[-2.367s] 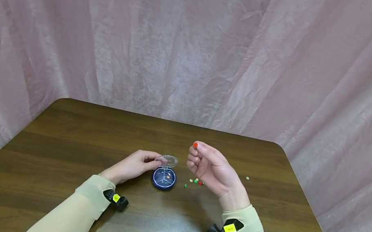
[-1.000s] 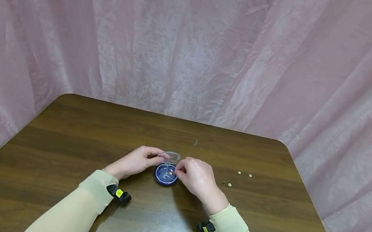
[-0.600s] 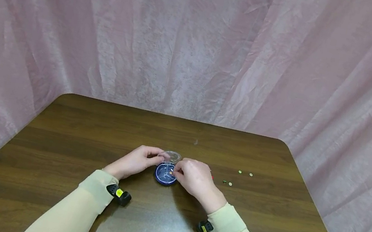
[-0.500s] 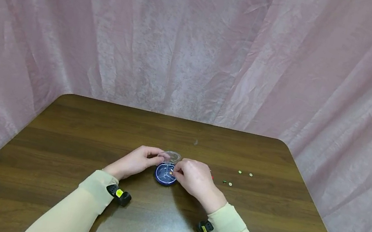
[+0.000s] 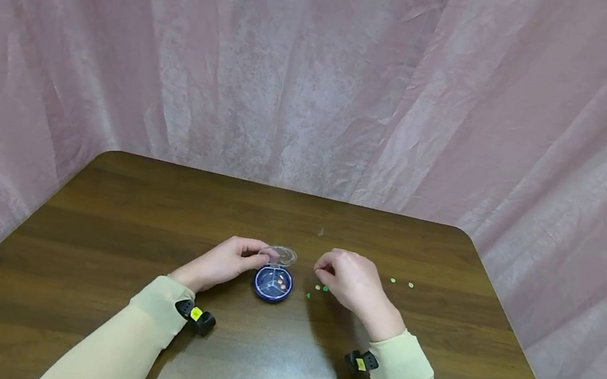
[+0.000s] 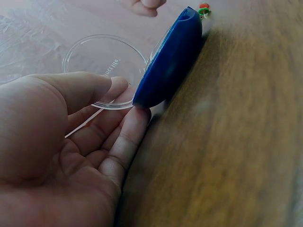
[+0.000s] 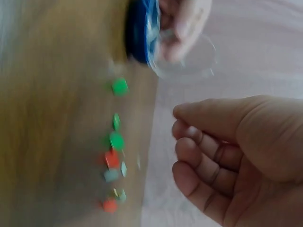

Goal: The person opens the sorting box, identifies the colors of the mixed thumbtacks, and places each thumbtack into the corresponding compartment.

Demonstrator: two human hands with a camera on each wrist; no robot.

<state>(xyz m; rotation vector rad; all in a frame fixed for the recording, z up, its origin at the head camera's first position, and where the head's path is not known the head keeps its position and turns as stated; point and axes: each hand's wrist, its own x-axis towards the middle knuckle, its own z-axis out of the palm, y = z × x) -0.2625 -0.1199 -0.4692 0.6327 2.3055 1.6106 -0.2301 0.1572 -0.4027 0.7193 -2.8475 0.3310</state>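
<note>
A brown wood-grained tabletop (image 5: 204,199) with rounded far corners bears a round blue case (image 5: 270,299), resting flat on its base. Near its right side lie small flat pieces — green pieces (image 7: 116,141) and red pieces (image 7: 112,160) among them — with two pale pieces (image 5: 411,285) farther right.

Head camera looking forward, down over table (image 5: 186,196) from farther; wrist cameras viewing close, rolled sideways, along left hand (image 5: 222,263), right hand (image 5: 354,282); all sharing blue case (image 6: 173,61).
</note>
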